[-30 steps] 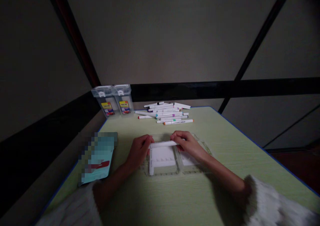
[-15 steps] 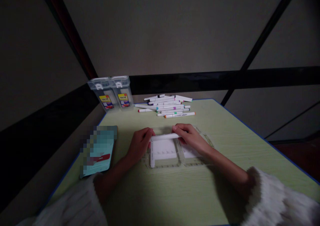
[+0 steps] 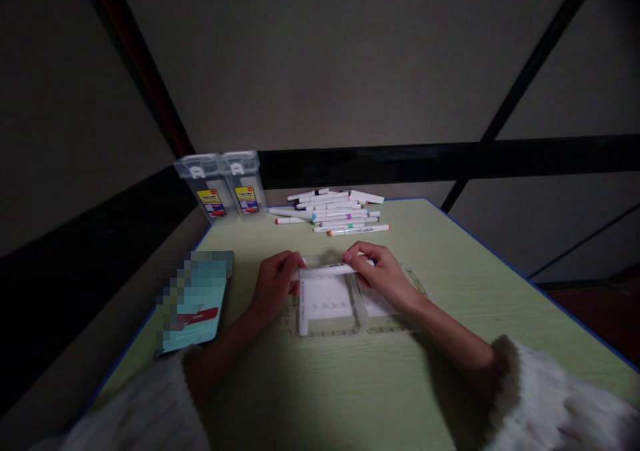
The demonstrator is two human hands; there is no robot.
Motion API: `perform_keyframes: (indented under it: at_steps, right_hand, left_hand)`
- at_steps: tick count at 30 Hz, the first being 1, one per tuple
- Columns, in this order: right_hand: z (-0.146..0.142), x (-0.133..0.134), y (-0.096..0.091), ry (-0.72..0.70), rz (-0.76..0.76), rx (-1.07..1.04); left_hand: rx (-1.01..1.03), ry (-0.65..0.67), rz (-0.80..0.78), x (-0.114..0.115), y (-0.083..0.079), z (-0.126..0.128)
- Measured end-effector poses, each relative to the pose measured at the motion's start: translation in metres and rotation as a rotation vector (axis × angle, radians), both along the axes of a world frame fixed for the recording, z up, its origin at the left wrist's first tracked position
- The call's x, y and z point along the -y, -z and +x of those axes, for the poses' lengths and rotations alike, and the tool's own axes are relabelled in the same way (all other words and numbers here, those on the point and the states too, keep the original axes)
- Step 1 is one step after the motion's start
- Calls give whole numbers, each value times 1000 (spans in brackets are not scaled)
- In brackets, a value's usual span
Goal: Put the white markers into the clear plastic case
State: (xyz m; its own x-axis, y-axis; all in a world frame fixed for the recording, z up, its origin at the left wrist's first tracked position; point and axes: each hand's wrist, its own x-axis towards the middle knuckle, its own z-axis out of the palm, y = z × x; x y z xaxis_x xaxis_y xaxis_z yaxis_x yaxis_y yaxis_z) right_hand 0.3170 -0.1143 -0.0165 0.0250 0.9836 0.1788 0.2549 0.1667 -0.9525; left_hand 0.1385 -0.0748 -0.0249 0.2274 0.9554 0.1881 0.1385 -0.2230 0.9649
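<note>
Pale green blue-edged table (image 3: 320,391), white markers (image 3: 345,216), two lidded boxes (image 3: 246,186), teal-screened device (image 3: 200,298), clear tray (image 3: 333,333)

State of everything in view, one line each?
Marker: held crosswise; capped or not, unclear.
Right hand: closed near marker's right end.
Left hand: at marker's left end; grip partly hidden.
Clear case: flat, two halves side by side, white sheets showing.
Loose markers: lying piled.
Two clear bins: upright, lids on.
Teal-faced slab: lying flat, partly pixelated.
</note>
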Motion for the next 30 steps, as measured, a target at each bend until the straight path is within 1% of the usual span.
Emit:
perform_keyframes:
  at_steps: [5,12,16,19,24,30]
  right_hand:
    - [-4,1,1,66,41,-48]
    - [-7,4,1,128,82,-65]
    - [-8,9,-1,74,139,-20]
    - [-8,13,-5,29,158,10]
    - [-8,16,-10,19,160,11]
    - [-9,18,-9,21,233,48]
  left_hand:
    - [27,-10,-32,2,-5,1]
    - [-54,-86,-22,8,-7,2]
    - [-65,-119,-68,11,-10,0]
    - [-53,-105,-104,15,-15,-1]
    - [-40,-83,-172,23,-24,-2]
    - [20,-72,-246,21,-26,-2]
